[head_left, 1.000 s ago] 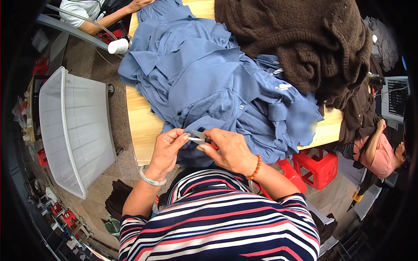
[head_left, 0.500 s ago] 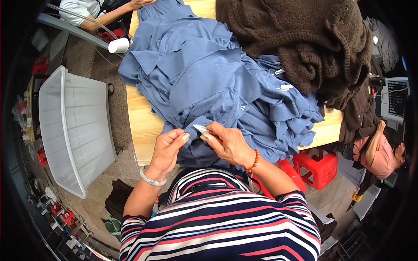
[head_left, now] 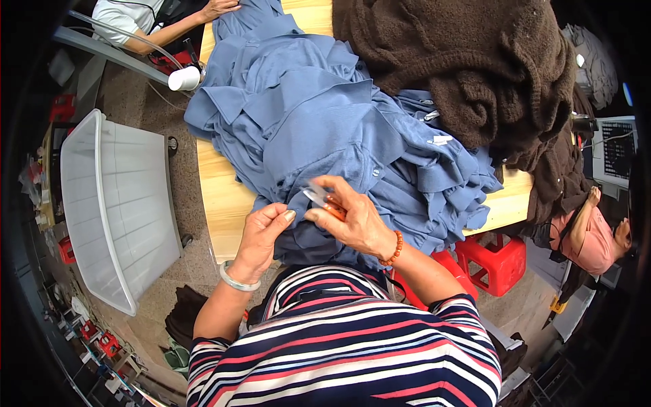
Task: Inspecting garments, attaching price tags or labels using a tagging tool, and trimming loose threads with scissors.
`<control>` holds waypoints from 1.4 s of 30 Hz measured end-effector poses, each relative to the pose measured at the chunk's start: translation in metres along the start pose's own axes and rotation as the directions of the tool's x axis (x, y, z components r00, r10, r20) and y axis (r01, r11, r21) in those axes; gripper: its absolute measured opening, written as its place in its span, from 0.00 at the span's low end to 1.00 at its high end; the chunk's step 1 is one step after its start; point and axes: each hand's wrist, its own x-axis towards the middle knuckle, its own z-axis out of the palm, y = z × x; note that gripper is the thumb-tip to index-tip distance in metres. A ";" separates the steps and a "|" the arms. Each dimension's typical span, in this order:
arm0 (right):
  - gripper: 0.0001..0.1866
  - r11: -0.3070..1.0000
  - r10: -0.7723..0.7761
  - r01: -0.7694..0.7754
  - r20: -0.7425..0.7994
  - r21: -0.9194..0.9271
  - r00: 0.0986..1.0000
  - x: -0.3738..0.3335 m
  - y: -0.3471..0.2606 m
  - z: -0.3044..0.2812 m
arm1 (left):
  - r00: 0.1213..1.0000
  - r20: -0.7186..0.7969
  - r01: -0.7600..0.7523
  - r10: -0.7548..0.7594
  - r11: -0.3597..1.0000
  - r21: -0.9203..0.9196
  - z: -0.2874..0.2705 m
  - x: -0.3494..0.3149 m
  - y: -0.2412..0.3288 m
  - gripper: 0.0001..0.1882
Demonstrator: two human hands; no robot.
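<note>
1. Head view: the right hand (head_left: 356, 222), fingers curled snugly round orange-handled snips (head_left: 334, 205), swings the blades clear, apparently between cuts.
2. Left hand (head_left: 258, 234) keeps its fingers pinched, seemingly on the blue garment (head_left: 325, 129) draping the tabletop (head_left: 224, 210).

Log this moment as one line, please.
left hand: pinching blue garment | right hand: holding orange-handled snips | brown knitwear: heaped on wooden table

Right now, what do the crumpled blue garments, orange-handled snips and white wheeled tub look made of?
Crumpled blue garments: matte, probably knit fabric; soft folds.
Orange-handled snips: likely metal blades, pale shine; handle maybe plastic, blurred.
White wheeled tub: probably plastic; smooth walls, rounded rim.
</note>
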 end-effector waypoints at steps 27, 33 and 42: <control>0.12 0.930 -0.007 -0.037 -0.117 -0.366 0.993 0.015 0.045 0.024 | 0.984 0.012 0.180 -0.179 0.981 -0.067 -0.039 -0.009 -0.012 0.08; 0.20 0.863 -0.175 0.123 -0.062 -0.490 0.983 -0.005 -0.022 0.011 | 0.972 -0.136 0.168 -0.189 0.974 -0.154 -0.036 -0.018 -0.011 0.07; 0.11 0.925 -0.077 0.127 0.152 -0.358 0.985 -0.016 0.007 0.046 | 0.974 -0.143 0.144 -0.176 0.967 -0.211 -0.032 -0.018 -0.014 0.07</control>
